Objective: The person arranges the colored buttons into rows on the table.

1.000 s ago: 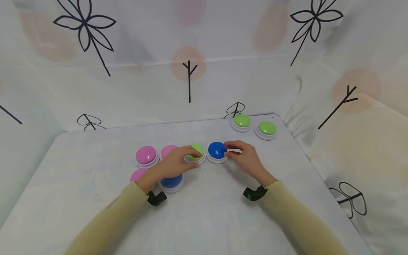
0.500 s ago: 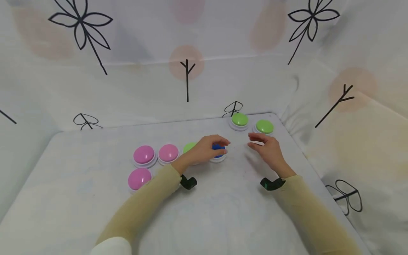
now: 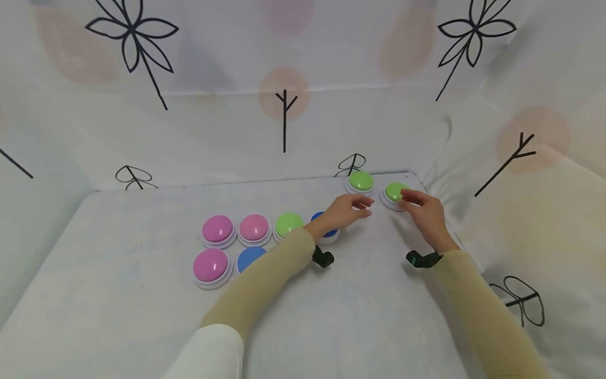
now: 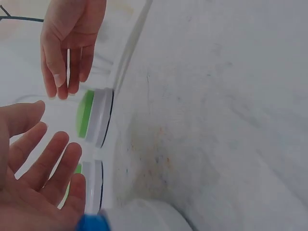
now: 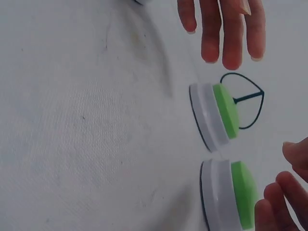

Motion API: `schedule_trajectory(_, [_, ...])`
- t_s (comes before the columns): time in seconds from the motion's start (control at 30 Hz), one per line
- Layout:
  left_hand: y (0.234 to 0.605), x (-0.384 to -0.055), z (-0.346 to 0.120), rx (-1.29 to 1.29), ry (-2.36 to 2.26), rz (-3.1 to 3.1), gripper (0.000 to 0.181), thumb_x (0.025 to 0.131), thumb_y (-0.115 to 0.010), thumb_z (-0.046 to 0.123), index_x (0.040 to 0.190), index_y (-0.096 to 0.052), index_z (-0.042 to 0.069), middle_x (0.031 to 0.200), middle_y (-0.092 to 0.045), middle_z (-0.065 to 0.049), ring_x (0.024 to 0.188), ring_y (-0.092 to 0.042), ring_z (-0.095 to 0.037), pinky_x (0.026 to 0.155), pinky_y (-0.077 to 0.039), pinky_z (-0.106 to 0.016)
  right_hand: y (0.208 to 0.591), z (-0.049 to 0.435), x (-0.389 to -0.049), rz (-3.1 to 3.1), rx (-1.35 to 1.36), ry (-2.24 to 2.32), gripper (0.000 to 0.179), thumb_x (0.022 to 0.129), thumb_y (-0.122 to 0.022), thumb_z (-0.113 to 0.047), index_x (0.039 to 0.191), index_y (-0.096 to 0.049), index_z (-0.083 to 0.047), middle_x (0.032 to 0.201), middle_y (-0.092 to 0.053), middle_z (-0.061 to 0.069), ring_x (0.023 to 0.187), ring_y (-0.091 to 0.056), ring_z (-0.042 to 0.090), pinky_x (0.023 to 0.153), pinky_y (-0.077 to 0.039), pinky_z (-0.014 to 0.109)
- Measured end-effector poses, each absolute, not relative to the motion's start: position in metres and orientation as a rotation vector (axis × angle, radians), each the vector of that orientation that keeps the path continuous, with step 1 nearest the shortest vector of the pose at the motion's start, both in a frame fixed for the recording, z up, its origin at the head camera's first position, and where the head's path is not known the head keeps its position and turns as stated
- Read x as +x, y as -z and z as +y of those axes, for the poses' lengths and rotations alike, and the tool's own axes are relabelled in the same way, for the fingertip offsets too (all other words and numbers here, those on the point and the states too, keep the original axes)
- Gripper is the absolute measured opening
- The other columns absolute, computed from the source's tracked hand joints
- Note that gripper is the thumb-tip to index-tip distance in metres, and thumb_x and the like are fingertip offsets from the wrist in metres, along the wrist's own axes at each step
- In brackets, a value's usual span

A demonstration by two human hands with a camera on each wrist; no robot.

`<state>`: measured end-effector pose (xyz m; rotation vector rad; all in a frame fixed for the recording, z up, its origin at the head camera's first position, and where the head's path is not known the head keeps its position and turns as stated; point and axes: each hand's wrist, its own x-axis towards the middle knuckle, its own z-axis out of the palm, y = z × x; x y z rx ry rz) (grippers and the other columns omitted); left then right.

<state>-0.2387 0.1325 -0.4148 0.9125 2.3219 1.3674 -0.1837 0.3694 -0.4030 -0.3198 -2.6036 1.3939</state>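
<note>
My left hand (image 3: 347,210) hovers with loosely bent fingers over the table, its wrist partly hiding a blue push button (image 3: 330,232). Just beyond its fingertips stands a green push button (image 3: 361,182) on a round white base. My right hand (image 3: 426,216) is at the right-hand green push button (image 3: 394,192), its fingertips overlapping that button's edge in the head view. In the right wrist view, the thumb and fingers of the right hand (image 5: 288,192) are spread apart beside the green dome (image 5: 244,195). The left wrist view shows nothing between the fingers of the left hand (image 4: 43,178).
Left of centre sit several more buttons: a pink one (image 3: 253,227), two magenta ones (image 3: 217,229), a third green one (image 3: 288,225) and a second blue one (image 3: 251,257), partly covered by the left sleeve. A patterned white cloth wall (image 3: 213,131) rises behind the table.
Both hands have moved right, away from the blue button the right hand was at and the green button the left hand was over. The right hand is now at the far-right green button.
</note>
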Motion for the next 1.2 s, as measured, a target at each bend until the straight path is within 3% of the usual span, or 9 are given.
schedule_trajectory(0.17, [0.418,-0.249,0.153,0.876,-1.333,2.331,0.043,0.098,-0.066,0.026,0.139,-0.058,0.015,0.136,-0.060,0.003,0.121,-0.055,-0.011,0.093,-0.046,-0.019,0.409,0.379,-0.190,-2.581,-0.397,-1.367,0.047,0.096,-0.067,-0.019,0.140,-0.057,-0.005,0.141,-0.055,0.018,0.131,-0.048,0.033,0.085,-0.045,0.020])
schedule_trajectory(0.23, [0.418,-0.252,0.160,0.846,-1.319,2.330,0.047,0.098,-0.066,0.026,0.142,-0.055,0.017,0.140,-0.057,0.003,0.125,-0.053,-0.011,0.095,-0.046,-0.021,0.411,0.384,-0.192,-2.573,-0.411,-1.366,0.048,0.095,-0.067,-0.017,0.140,-0.056,-0.004,0.143,-0.053,0.017,0.131,-0.049,0.034,0.087,-0.046,0.021])
schedule_trajectory(0.33, [0.420,-0.256,0.171,0.806,-1.317,2.314,0.051,0.097,-0.067,0.027,0.145,-0.052,0.020,0.145,-0.053,0.004,0.130,-0.050,-0.011,0.097,-0.046,-0.023,0.414,0.391,-0.195,-2.583,-0.403,-1.392,0.052,0.096,-0.066,-0.017,0.144,-0.052,-0.003,0.149,-0.046,0.016,0.132,-0.047,0.037,0.099,-0.048,0.035])
schedule_trajectory(0.43, [0.423,-0.260,0.180,0.779,-1.338,2.282,0.055,0.095,-0.068,0.026,0.148,-0.050,0.022,0.149,-0.049,0.005,0.133,-0.047,-0.010,0.100,-0.046,-0.025,0.418,0.398,-0.199,-2.623,-0.391,-1.423,0.058,0.097,-0.065,-0.020,0.149,-0.045,-0.004,0.155,-0.038,0.016,0.139,-0.039,0.039,0.109,-0.039,0.050])
schedule_trajectory(0.57, [0.426,-0.264,0.189,0.743,-1.374,2.238,0.062,0.094,-0.070,0.023,0.150,-0.046,0.023,0.152,-0.045,0.002,0.137,-0.044,-0.012,0.101,-0.045,-0.026,0.424,0.403,-0.206,-2.662,-0.329,-1.477,0.064,0.098,-0.065,-0.021,0.153,-0.037,-0.004,0.158,-0.031,0.020,0.144,-0.028,0.040,0.113,-0.031,0.054])
schedule_trajectory(0.7, [0.425,-0.265,0.193,0.727,-1.361,2.214,0.066,0.093,-0.069,0.021,0.153,-0.041,0.023,0.154,-0.043,0.001,0.138,-0.042,-0.013,0.102,-0.044,-0.028,0.428,0.405,-0.212,-2.665,-0.274,-1.469,0.064,0.096,-0.066,-0.017,0.152,-0.039,-0.003,0.153,-0.039,0.023,0.142,-0.033,0.038,0.109,-0.038,0.039])
schedule_trajectory(0.87, [0.420,-0.263,0.196,0.788,-1.339,2.190,0.069,0.093,-0.068,0.021,0.155,-0.038,0.020,0.156,-0.040,0.005,0.140,-0.038,-0.011,0.107,-0.038,-0.025,0.428,0.406,-0.210,-2.618,-0.261,-1.490,0.061,0.095,-0.067,-0.012,0.149,-0.043,-0.002,0.148,-0.046,0.022,0.137,-0.042,0.036,0.088,-0.043,0.010])
schedule_trajectory(1.1, [0.415,-0.260,0.201,0.809,-1.318,2.223,0.071,0.092,-0.071,0.021,0.154,-0.038,0.019,0.155,-0.041,0.002,0.139,-0.038,-0.008,0.110,-0.031,-0.021,0.428,0.405,-0.207,-2.635,-0.284,-1.434,0.065,0.090,-0.075,-0.012,0.147,-0.045,0.001,0.149,-0.044,0.023,0.133,-0.047,0.038,0.095,-0.048,0.020])
schedule_trajectory(1.2, [0.413,-0.258,0.202,0.820,-1.271,2.263,0.071,0.092,-0.072,0.024,0.154,-0.039,0.021,0.153,-0.044,0.000,0.138,-0.040,-0.008,0.110,-0.032,-0.022,0.431,0.406,-0.207,-2.619,-0.303,-1.408,0.065,0.089,-0.077,-0.012,0.145,-0.048,0.001,0.149,-0.043,0.023,0.131,-0.049,0.038,0.087,-0.049,0.014])
